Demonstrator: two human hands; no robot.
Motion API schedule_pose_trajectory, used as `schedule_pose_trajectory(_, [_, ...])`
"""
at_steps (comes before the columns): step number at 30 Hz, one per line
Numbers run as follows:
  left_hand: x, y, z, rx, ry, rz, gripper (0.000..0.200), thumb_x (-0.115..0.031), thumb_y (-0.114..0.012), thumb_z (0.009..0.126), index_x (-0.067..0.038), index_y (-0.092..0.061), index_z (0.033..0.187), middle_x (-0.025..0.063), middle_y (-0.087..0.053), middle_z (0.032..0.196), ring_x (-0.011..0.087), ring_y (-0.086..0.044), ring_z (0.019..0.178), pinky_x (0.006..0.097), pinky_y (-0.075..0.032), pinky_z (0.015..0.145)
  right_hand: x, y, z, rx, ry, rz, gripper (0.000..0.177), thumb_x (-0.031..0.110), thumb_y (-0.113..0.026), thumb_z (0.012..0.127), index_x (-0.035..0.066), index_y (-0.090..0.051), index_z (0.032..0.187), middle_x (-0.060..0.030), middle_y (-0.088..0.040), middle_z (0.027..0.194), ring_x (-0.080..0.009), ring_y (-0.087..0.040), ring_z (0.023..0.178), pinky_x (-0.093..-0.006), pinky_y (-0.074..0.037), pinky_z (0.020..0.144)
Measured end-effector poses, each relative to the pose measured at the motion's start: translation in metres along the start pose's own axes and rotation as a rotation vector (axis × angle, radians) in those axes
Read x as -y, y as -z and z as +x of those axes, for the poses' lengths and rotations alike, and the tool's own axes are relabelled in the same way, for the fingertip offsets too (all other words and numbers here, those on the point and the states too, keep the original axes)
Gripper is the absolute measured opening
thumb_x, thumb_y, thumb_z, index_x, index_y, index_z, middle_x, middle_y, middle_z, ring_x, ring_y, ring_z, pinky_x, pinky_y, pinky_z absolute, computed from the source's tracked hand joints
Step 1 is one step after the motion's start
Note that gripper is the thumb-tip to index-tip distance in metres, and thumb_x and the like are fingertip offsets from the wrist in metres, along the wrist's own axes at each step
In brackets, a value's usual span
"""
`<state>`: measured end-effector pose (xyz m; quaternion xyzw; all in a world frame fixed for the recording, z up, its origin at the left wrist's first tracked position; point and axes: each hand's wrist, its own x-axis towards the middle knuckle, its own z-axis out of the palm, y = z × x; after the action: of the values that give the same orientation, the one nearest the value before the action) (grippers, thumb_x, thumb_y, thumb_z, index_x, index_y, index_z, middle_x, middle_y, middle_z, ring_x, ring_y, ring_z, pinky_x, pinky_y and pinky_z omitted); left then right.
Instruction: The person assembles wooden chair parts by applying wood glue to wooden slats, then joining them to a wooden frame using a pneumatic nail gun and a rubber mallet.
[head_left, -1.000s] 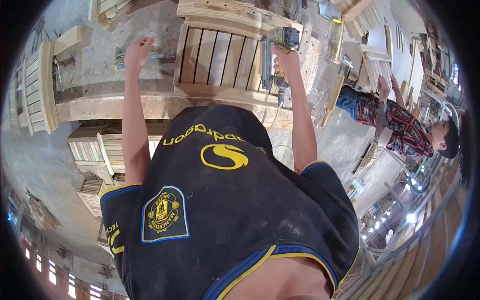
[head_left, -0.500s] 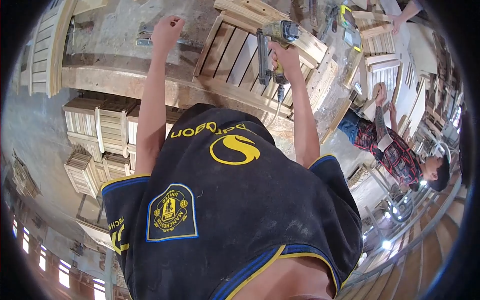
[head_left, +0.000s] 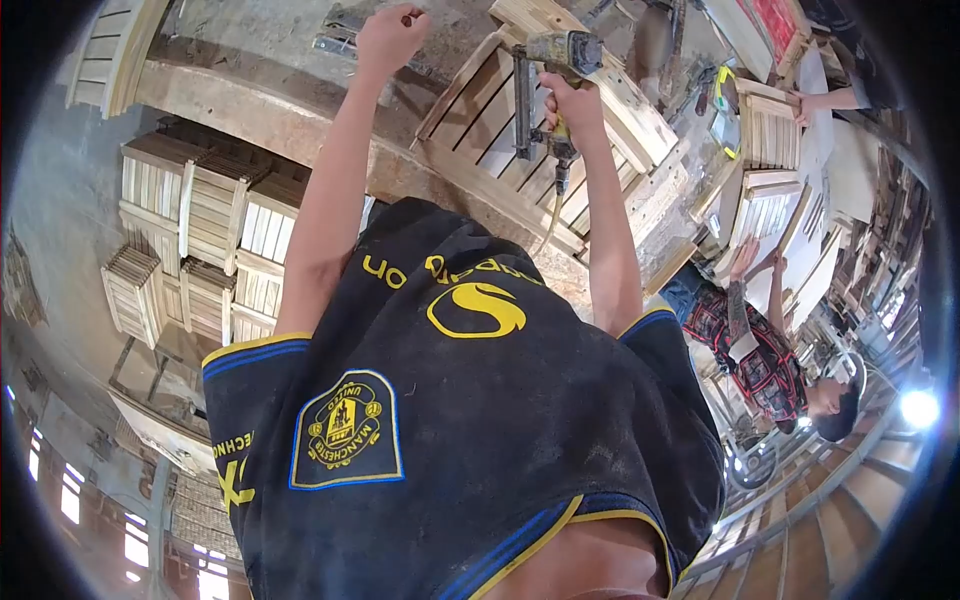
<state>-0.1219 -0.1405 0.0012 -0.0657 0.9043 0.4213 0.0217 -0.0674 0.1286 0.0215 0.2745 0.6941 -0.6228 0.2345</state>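
On the left, wooden crates (head_left: pixel 200 230) sit in a stack below the long workbench (head_left: pixel 250 105). The person's left hand (head_left: pixel 390 35) reaches out over the bench. Its fingers are curled in like a fist. I cannot tell if there is something inside it. A small metal piece (head_left: pixel 335 45) lies on the bench just beside that hand.

Next comes a wooden panel (head_left: pixel 480 110) made of slats. It lies flat on the bench between the two arms. The nail gun (head_left: pixel 555 60) stands on the far part of this panel, with its long black part pointing down onto the wood. The right hand (head_left: pixel 572 100) is wrapped tight around the handle of the nail gun. A thin hose (head_left: pixel 552 215) hangs from the bottom of the handle toward the person's dark shirt.

Further right, more slatted panels (head_left: pixel 770 130) lie on another table. A second person in a red checked shirt (head_left: pixel 755 360) stands there with both arms held up near those panels.
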Motion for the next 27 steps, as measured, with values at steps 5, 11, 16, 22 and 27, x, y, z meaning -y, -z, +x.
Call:
schedule_pose_trajectory(5, [0.008, -0.006, 0.002, -0.046, 0.000, -0.002, 0.025, -0.027, -0.056, 0.079, -0.005, -0.067, 0.084, 0.0169, -0.064, 0.080, 0.0344, -0.062, 0.076, 0.0401, -0.048, 0.066, -0.006, 0.000, -0.025, -0.065, 0.006, -0.029, 0.021, 0.020, -0.067, 0.079, 0.004, -0.054, 0.073, -0.0019, -0.046, 0.051, -0.0121, -0.045, 0.037, -0.0293, -0.037, 0.035])
schedule_pose_trajectory(11, [0.016, -0.010, 0.006, -0.031, -0.003, 0.034, 0.025, -0.028, -0.057, 0.077, -0.005, -0.066, 0.083, 0.0168, -0.064, 0.077, 0.0344, -0.061, 0.074, 0.0415, -0.048, 0.065, -0.044, 0.002, -0.083, 0.057, 0.127, -0.350, 0.024, 0.017, -0.068, 0.074, -0.004, -0.057, 0.076, -0.0086, -0.057, 0.058, -0.0175, -0.055, 0.050, -0.0315, -0.046, 0.051])
schedule_pose_trajectory(16, [0.016, -0.013, 0.003, -0.118, -0.066, 0.035, 0.026, -0.028, -0.056, 0.077, -0.005, -0.065, 0.081, 0.0163, -0.063, 0.075, 0.0340, -0.061, 0.072, 0.0415, -0.047, 0.064, -0.064, -0.040, -0.124, 0.317, 0.169, -0.944, 0.033, 0.012, -0.070, 0.068, -0.003, -0.056, 0.095, -0.0210, -0.064, 0.079, -0.0344, -0.064, 0.073, -0.0419, -0.050, 0.067])
schedule_pose_trajectory(22, [0.004, -0.004, 0.001, -0.082, -0.038, -0.010, 0.027, -0.028, -0.055, 0.076, -0.003, -0.064, 0.079, 0.0160, -0.061, 0.071, 0.0331, -0.060, 0.069, 0.0411, -0.045, 0.064, -0.091, -0.067, -0.138, 0.381, 0.281, -1.092, 0.058, 0.007, -0.064, 0.065, 0.003, -0.044, 0.119, -0.0215, -0.062, 0.088, -0.0396, -0.060, 0.083, -0.0471, -0.049, 0.069])
schedule_pose_trajectory(27, [0.004, -0.003, 0.001, -0.019, 0.027, -0.001, 0.027, -0.028, -0.055, 0.076, -0.003, -0.064, 0.075, 0.0149, -0.061, 0.067, 0.0319, -0.059, 0.065, 0.0398, -0.045, 0.061, -0.084, -0.069, -0.139, 0.361, 0.312, -1.092, 0.053, 0.008, -0.064, 0.066, 0.002, -0.044, 0.114, -0.0227, -0.061, 0.094, -0.0391, -0.060, 0.084, -0.0466, -0.049, 0.071])
